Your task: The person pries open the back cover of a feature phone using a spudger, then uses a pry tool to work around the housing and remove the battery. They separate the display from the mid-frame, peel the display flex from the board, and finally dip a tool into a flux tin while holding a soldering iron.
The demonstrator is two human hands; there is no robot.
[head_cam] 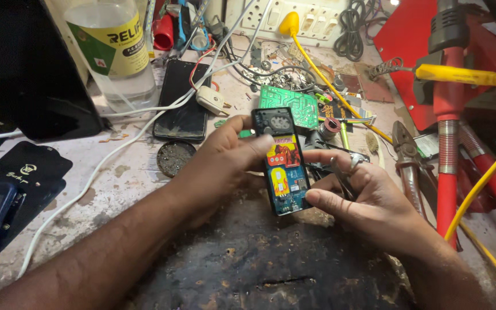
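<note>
We are gripping the opened phone [282,163] just in front of the green circuit board [290,105]: left hand [225,158] clasping its side, right hand [357,192] pinching tweezers [340,175]. A slipping tip is risking scratched components.

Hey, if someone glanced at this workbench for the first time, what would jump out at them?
First, the opened small phone at centre, its blue and orange insides showing, held between the left hand and right hand. Then the red tool stand with its yellow cable at right, and the green circuit board just behind the phone.
</note>
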